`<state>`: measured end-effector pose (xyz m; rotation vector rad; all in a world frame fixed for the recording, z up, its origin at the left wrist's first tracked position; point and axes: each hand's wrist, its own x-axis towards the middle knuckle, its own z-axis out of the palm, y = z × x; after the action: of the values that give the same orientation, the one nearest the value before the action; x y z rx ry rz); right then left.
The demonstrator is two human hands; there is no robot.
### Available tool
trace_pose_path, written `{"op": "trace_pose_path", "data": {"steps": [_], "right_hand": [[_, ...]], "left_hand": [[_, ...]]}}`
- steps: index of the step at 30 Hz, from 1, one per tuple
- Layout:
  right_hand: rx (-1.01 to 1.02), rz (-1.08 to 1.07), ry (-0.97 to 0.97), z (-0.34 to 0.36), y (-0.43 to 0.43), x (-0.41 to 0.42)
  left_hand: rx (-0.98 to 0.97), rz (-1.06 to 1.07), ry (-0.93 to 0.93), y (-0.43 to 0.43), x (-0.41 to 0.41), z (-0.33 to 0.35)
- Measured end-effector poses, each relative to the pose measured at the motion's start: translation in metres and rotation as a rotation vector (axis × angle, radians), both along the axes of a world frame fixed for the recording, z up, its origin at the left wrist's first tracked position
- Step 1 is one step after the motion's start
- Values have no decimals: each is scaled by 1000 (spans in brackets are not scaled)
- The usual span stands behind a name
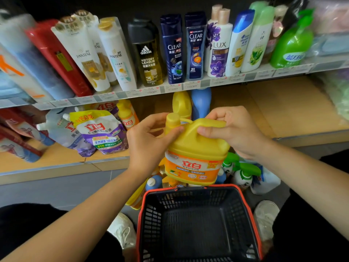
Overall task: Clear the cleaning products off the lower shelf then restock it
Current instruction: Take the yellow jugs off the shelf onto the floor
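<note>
Head view: a yellow jug (194, 148) is held in the air between both hands, in front of the lower shelf (283, 114) and above the far rim of the basket (198, 188). Its handle (209, 123) is gripped from above by the right hand (232, 129), fingers curled round it. Its cap (172, 120) is pinched by the left hand (149, 140), thumb on the near side and fingers behind. The jug is tilted slightly, its label turned toward the camera.

Just beyond the hands, a yellow bottle (181, 104) and a blue bottle (201, 103) are left standing on the shelf. Below the right hand, green sprayers (243, 173) and other bottles are crowded on the floor just behind the basket, in which nothing is seen. Well to the left of the left hand, pouches (98, 131) are leaned on the shelf. To the right of the right hand the shelf board is bare.

Whether the jug is being taken off or put back cannot be told. Several risks are judged likely. The jug looks full and heavy, so it could be dropped onto the sprayers if the handle grip is loosened. The cap could be twisted loose by the left hand and detergent spilled. The two bottles behind could be toppled if the jug is pushed in carelessly.
</note>
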<state>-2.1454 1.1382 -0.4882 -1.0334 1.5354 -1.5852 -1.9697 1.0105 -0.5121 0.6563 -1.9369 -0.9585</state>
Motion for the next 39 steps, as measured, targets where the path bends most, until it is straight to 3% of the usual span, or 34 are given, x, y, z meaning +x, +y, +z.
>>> {"op": "trace_pose_path", "data": {"steps": [3,7,19,24,30,33,39], "right_hand": [[-7,-57,7,-2,0,-1],[-14,-102,-33,2,0,-11],[-75,-160,-146,12,7,-38],[-78,-223,-259,10,7,-55],[-77,-243,-371,-2,5,-64],[-66,-233,-368,-9,6,-68],[-27,-206,-173,-18,5,-78]], "left_hand": [[67,-136,-18,-8,-4,1],[391,-384,-8,-20,-5,-5],[702,-531,-395,-44,5,-52],[904,-564,-258,-45,3,-55],[1002,-565,-175,-38,1,-54],[980,-520,-147,-36,2,-52],[829,-314,-9,-29,6,-47]]}}
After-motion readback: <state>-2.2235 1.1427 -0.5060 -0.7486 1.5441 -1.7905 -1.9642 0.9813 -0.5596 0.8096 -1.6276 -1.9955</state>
